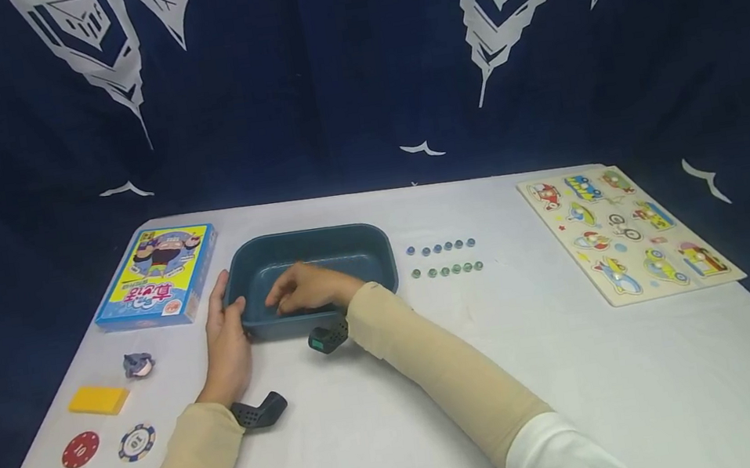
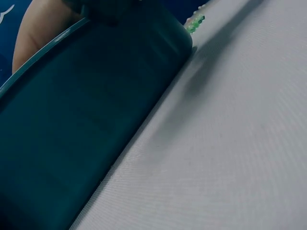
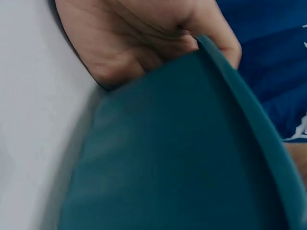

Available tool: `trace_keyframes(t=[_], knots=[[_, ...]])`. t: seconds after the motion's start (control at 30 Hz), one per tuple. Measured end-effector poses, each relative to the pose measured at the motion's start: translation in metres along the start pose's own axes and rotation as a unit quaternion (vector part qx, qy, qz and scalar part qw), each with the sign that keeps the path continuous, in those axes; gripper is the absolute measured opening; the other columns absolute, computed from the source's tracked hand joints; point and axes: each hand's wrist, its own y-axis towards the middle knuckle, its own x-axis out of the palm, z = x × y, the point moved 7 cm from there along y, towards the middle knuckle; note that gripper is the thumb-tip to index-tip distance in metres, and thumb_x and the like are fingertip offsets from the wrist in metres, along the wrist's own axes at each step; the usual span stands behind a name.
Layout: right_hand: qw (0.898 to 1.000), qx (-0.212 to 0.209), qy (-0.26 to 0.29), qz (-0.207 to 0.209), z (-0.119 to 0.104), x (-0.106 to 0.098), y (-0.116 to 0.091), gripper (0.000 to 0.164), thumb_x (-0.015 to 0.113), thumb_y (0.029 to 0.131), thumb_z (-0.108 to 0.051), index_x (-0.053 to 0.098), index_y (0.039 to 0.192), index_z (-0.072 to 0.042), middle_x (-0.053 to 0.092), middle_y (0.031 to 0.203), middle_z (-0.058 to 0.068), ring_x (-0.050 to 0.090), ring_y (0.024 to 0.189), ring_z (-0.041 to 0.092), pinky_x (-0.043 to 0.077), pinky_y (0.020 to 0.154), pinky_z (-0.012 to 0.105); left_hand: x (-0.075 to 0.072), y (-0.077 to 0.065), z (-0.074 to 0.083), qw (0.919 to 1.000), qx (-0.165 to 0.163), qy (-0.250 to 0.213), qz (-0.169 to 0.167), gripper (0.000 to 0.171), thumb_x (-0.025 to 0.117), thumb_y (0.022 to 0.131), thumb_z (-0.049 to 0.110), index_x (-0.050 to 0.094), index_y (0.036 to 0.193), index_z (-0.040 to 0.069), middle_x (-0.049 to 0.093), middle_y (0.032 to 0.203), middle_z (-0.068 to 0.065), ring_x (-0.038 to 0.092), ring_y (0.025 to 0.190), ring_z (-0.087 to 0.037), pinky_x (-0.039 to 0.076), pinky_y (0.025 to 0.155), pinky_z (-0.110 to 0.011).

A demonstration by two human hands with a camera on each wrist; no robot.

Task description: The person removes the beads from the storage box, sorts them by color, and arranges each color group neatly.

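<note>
A dark teal tray (image 1: pixel 324 324) stands on the white table. My left hand (image 1: pixel 229 356) grips its left end, thumb at the near corner of the rim and fingers along the outer side. The right wrist view shows this left hand (image 3: pixel 120 33) up close against the tray wall (image 3: pixel 158 143). Inside the tray, my right hand (image 1: pixel 311 286) reaches low with bent fingers. Whether its fingertips hold anything is hidden. In the left wrist view, part of the right hand (image 2: pixel 41 36) shows above the tray's outer wall (image 2: pixel 86 110).
Right of the tray lie a row of blue beads (image 1: pixel 448 246) and a row of green beads (image 1: pixel 445 271). A puzzle board (image 1: pixel 631 232) lies far right. Leftward are a card box (image 1: pixel 153 279), a shark figure (image 1: pixel 139 365), a yellow block (image 1: pixel 98 400) and two chips (image 1: pixel 80 450).
</note>
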Motion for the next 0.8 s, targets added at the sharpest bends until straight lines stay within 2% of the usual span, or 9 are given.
trace_keyframes(t=[0.13,0.27,0.47,0.7,0.8], knots=[[0.998,0.019,-0.060,-0.002,-0.004,0.009,0.008,0.025,0.064,0.093,-0.001,0.073,0.115,-0.004,0.072,0.116,0.008,0.065,0.110,0.020,0.051,0.093,0.027,-0.001,0.000,0.000,1.0000,-0.004,0.001,0.005,0.057,0.029,0.108,0.023,0.009,0.161,0.031,0.005,0.166,0.015,0.007,0.152,-0.009,0.014,0.123,-0.030],[0.995,0.041,-0.090,0.006,-0.005,0.013,0.011,0.019,0.066,0.091,-0.002,0.077,0.107,-0.006,0.075,0.108,0.006,0.066,0.108,0.018,0.050,0.096,0.029,-0.001,0.001,-0.001,0.9999,-0.007,-0.001,0.009,0.057,0.029,0.108,0.022,0.010,0.160,0.033,0.006,0.165,0.018,0.008,0.151,-0.005,0.014,0.122,-0.027],[0.994,0.048,-0.101,0.016,-0.004,0.013,0.012,0.012,0.073,0.088,-0.005,0.079,0.098,-0.005,0.077,0.096,0.005,0.067,0.102,0.016,0.051,0.096,0.029,-0.001,0.000,0.000,0.9998,0.001,0.021,0.007,0.057,0.028,0.107,0.025,0.009,0.160,0.032,0.004,0.166,0.015,0.006,0.152,-0.008,0.013,0.123,-0.031],[0.993,0.045,-0.108,0.018,-0.004,0.013,0.012,0.010,0.073,0.088,-0.005,0.079,0.095,-0.006,0.077,0.094,0.003,0.066,0.102,0.014,0.050,0.097,0.029,-0.002,0.001,0.001,0.9994,0.005,0.034,0.007,0.056,0.027,0.108,0.027,0.008,0.161,0.030,0.005,0.166,0.013,0.005,0.152,-0.010,0.013,0.124,-0.034],[0.993,0.035,-0.106,0.028,-0.005,0.011,0.012,0.010,0.071,0.088,-0.003,0.079,0.094,-0.006,0.076,0.093,0.002,0.066,0.097,0.013,0.051,0.091,0.026,-0.002,0.001,0.000,0.9993,0.004,0.037,0.005,0.057,0.027,0.108,0.027,0.008,0.161,0.029,0.005,0.166,0.012,0.006,0.152,-0.011,0.013,0.124,-0.034]])
